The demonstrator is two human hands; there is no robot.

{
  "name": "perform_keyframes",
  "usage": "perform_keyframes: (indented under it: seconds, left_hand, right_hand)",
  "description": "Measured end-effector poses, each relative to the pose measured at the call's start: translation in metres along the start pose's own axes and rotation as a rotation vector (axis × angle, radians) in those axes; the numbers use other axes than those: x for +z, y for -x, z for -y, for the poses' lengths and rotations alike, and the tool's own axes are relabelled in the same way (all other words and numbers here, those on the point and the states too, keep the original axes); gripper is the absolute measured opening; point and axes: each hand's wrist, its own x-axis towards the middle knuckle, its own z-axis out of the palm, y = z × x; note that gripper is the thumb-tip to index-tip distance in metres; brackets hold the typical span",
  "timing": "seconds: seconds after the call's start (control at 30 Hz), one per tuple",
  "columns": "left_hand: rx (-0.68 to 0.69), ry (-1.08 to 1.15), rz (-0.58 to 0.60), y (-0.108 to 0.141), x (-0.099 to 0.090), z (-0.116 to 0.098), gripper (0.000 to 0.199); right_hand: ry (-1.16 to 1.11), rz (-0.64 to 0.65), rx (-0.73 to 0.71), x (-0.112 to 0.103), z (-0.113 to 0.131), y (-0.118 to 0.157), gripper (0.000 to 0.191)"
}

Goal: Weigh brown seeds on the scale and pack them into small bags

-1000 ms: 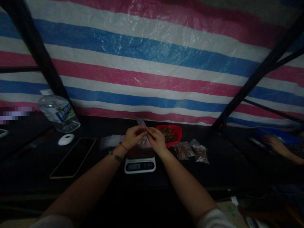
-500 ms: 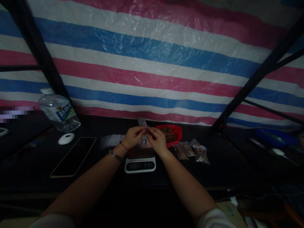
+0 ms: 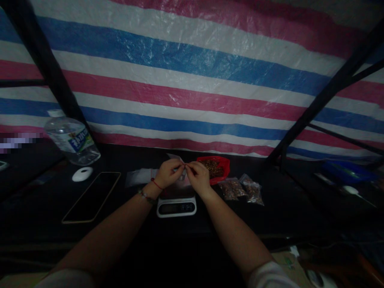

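Note:
My left hand (image 3: pixel 169 173) and my right hand (image 3: pixel 198 176) meet fingertip to fingertip above a white kitchen scale (image 3: pixel 176 207). Both pinch a small clear plastic bag (image 3: pixel 174 157), whose upper part sticks up behind the fingers. A small pale round object lies on the scale's plate, partly covered by the hands. Right of my right hand is a red tray (image 3: pixel 227 171) of small brown pieces (image 3: pixel 214 166). Filled clear bags (image 3: pixel 231 189) lie in front of it. Flat, clear bags (image 3: pixel 139 177) rest beside my left hand.
At the left stand a large clear bottle (image 3: pixel 72 138), a white mouse (image 3: pixel 82 174) and a dark phone (image 3: pixel 92 197) on the black table. Slanted black frame bars (image 3: pixel 303 114) flank a striped sheet. A blue object (image 3: pixel 346 171) and a white spoon-like item (image 3: pixel 350 190) lie far right.
The bag between my hands has tilted over to the left and shows lower. My fingertips have come closer together. The whole view has shifted slightly.

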Motion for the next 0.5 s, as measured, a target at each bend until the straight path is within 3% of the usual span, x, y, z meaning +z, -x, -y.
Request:
perform_keyframes:
  seconds: [0.1, 0.27, 0.5]
  left_hand:
    - [0.025, -0.030, -0.031, -0.002, 0.002, -0.008, 0.021]
    - [-0.043, -0.070, -0.080, -0.005, 0.005, -0.019, 0.021]
    - [-0.101, -0.097, -0.100, -0.004, 0.007, -0.021, 0.019]
  right_hand:
    - [0.067, -0.034, -0.010, 0.000, 0.001, 0.000, 0.019]
    - [0.141, -0.088, 0.003, 0.002, 0.004, 0.001, 0.021]
    - [0.158, -0.107, 0.017, 0.002, 0.007, 0.001, 0.021]
